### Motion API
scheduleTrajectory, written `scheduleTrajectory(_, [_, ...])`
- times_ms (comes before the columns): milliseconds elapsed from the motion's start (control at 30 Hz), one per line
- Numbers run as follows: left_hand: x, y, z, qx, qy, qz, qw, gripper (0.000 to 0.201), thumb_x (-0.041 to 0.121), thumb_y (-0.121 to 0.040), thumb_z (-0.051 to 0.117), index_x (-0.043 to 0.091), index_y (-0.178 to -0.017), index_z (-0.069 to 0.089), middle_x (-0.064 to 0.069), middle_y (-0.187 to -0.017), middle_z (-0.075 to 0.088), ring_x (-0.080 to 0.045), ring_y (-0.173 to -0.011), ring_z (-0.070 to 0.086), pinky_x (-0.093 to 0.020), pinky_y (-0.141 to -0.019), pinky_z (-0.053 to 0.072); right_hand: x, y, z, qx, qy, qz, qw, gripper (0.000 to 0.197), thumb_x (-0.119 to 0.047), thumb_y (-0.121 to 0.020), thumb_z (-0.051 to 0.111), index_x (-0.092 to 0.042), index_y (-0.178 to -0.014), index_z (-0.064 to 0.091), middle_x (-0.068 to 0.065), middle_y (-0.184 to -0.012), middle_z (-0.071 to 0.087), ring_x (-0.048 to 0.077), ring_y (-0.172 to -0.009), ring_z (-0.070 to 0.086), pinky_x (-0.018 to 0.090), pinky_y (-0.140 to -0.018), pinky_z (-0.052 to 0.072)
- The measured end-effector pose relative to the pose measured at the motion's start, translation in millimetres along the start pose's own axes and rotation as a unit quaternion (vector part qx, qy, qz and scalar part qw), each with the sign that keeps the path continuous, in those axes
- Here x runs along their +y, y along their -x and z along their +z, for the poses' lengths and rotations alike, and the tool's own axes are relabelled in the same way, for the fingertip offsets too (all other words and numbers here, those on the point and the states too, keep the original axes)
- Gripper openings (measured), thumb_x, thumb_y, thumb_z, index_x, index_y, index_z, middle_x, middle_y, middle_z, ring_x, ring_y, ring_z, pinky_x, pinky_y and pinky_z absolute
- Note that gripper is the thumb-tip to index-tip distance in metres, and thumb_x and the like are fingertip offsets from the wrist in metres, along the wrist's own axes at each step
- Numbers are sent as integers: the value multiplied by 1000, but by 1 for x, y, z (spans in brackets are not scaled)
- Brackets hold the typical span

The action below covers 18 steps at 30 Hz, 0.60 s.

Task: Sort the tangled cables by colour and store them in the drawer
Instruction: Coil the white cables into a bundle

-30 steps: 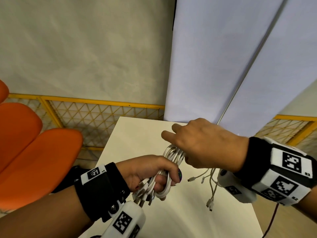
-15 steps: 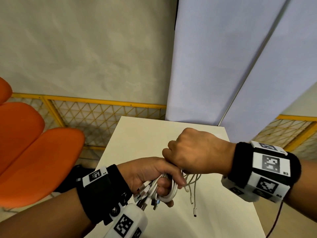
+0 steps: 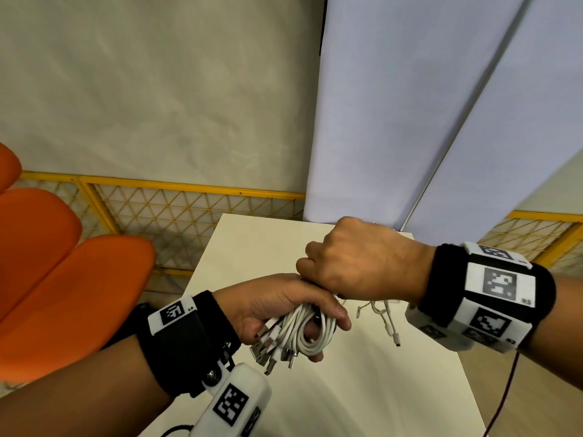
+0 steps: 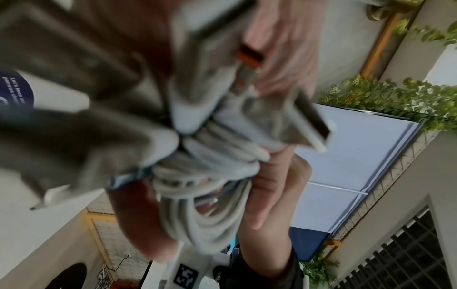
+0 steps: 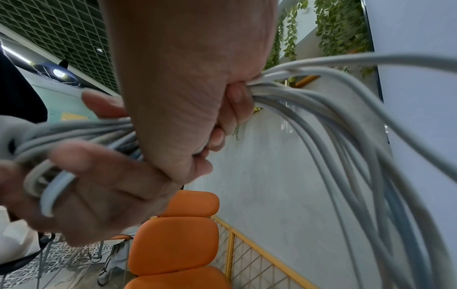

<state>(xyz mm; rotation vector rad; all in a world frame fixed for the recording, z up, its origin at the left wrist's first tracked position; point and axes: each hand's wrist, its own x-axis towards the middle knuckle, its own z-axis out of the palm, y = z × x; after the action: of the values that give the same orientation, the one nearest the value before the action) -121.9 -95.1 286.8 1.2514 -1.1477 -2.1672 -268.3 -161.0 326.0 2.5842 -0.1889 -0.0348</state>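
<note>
A bundle of white cables (image 3: 304, 331) is coiled in my left hand (image 3: 284, 310), whose fingers curl round the loops above the white table (image 3: 362, 389). Several USB plugs (image 3: 271, 351) stick out of the bundle towards my wrist. My right hand (image 3: 356, 260) is a fist just above and right of the left hand, gripping the same white cables (image 5: 321, 117). Loose cable ends (image 3: 386, 323) hang under the right wrist. The left wrist view shows the coil (image 4: 205, 215) and blurred plugs (image 4: 306, 121) close up. No drawer is in view.
An orange chair (image 3: 63, 294) stands left of the table. A yellow mesh fence (image 3: 176, 216) runs behind it along a grey wall. Pale blue panels (image 3: 410, 105) rise behind the table's far right corner.
My right hand came down onto the left hand with the cables, then shifted a little right. The hanging ends swung under the right wrist. The left hand has kept its hold on the coil.
</note>
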Motion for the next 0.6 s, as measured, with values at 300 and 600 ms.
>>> scheduleTrajectory(300, [-4, -7, -3, 13, 27, 25, 999, 17, 19, -66, 80, 6, -72, 72, -14, -75, 62, -22, -62, 61, -39, -67, 61, 4, 0, -1, -22, -6, 10, 1000, 19, -16, -75, 74, -15, -67, 57, -3, -52, 49, 21, -44, 23, 26, -41, 22])
scheduleTrajectory(600, [-11, -10, -12, -100, 77, 67, 990, 8, 1, -84, 62, 5, -87, 68, -13, -79, 71, -30, -76, 72, -42, -75, 59, 1, -3, 0, -17, 2, -1, 1000, 11, -21, -79, 71, -18, -73, 62, -5, -56, 51, 19, -45, 23, 27, -44, 20])
